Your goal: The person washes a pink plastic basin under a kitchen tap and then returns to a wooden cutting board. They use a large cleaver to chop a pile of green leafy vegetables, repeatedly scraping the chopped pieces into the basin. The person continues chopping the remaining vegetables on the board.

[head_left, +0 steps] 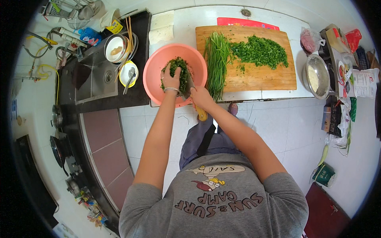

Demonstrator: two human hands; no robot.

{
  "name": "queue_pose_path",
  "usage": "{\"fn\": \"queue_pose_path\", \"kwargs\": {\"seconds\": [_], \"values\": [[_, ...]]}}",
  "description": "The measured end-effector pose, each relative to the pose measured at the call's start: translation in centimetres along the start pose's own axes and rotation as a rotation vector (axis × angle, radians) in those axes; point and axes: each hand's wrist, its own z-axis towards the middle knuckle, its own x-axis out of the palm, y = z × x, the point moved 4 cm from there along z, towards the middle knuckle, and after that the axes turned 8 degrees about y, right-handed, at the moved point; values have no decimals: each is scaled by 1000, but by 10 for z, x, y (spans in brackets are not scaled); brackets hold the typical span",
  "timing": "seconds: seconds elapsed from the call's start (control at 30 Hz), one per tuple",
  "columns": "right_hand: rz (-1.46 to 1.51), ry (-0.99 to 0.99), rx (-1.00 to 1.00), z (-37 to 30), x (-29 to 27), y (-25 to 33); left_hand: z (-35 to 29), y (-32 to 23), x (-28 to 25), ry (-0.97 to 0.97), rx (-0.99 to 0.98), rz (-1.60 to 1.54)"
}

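Note:
A pink plastic bowl (156,65) sits at the near edge of the white table, left of a wooden cutting board (262,77). My left hand (171,78) presses a heap of chopped green chives (181,65) against the flat of a cleaver blade (190,85) over the bowl. My right hand (201,98) grips the cleaver's yellow handle (202,115). On the board lie a bunch of whole long chives (216,59) and a pile of chopped chives (260,50).
A dark counter on the left holds a steel sink (95,77), a metal bowl (115,48), a white dish with a spoon (128,73) and chopsticks. A steel bowl of pale flour (316,76), bags and clutter stand right of the board. A gas stove (59,148) is lower left.

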Motion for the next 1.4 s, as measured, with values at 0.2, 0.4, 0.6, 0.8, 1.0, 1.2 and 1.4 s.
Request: {"fn": "queue_pose_path", "kwargs": {"seconds": [0.2, 0.4, 0.6, 0.8, 1.0, 1.2, 1.4], "values": [[-273, 38, -87, 42, -13, -33, 18, 64, -4, 260, -22, -222], [142, 104, 77, 8, -5, 12, -4, 19, -21, 426, 211, -45], [382, 43, 238, 5, -7, 20, -37, -35, -8, 747, 560, 215], [307, 54, 220, -9, -12, 20, -15, -1, 14, 845, 367, 468], [247, 104, 207, -23, -18, 26, -2, -8, -2, 736, 363, 505], [-179, 166, -198, 5, -24, 5, -11, -40, 11, 813, 490, 475], [187, 109, 210, -39, -27, 41, 23, 44, -1, 794, 86, 412]]}}
